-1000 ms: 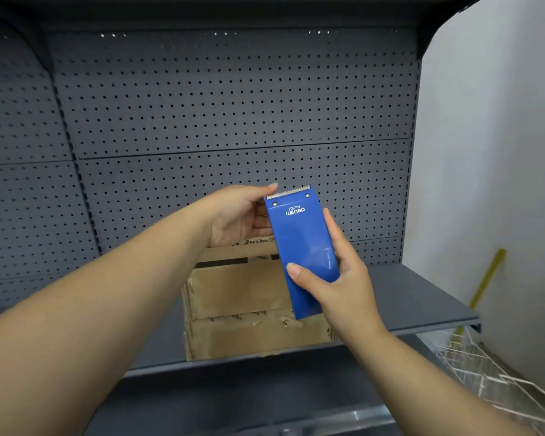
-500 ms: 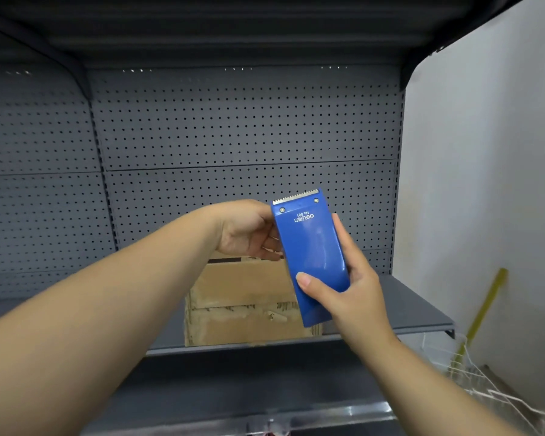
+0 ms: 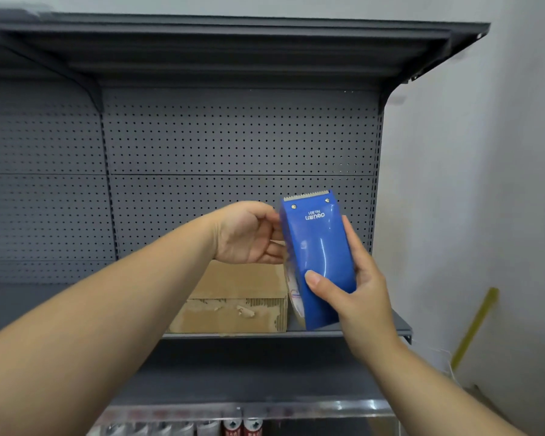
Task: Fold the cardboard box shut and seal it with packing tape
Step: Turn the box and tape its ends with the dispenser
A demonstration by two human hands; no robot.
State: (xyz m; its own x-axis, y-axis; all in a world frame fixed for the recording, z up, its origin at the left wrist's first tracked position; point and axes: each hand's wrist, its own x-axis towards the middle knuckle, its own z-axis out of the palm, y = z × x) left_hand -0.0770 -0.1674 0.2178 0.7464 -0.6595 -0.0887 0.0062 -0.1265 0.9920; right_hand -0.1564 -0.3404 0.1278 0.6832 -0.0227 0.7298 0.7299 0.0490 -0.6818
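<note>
A brown cardboard box (image 3: 233,297) with torn, worn edges sits on the grey shelf (image 3: 343,333), its top flaps folded down. In front of it and to its right I hold up a blue tape dispenser (image 3: 317,256), serrated blade at the top. My right hand (image 3: 356,291) grips the dispenser's lower body, thumb across the front. My left hand (image 3: 249,234) is at the dispenser's left edge, fingers curled behind it; what they touch is hidden. A roll of tape shows at the dispenser's lower left side.
A grey pegboard back panel (image 3: 233,136) rises behind the shelf, with a grey top shelf (image 3: 233,45) overhead. A white wall (image 3: 485,184) stands at the right, with a yellow stick (image 3: 475,325) leaning on it. Cans (image 3: 243,427) line a lower shelf.
The view has tilted upward, so the top shelf and the wall above it now show. The box sits lower in view. Both hands stay on the dispenser, which has shifted slightly right.
</note>
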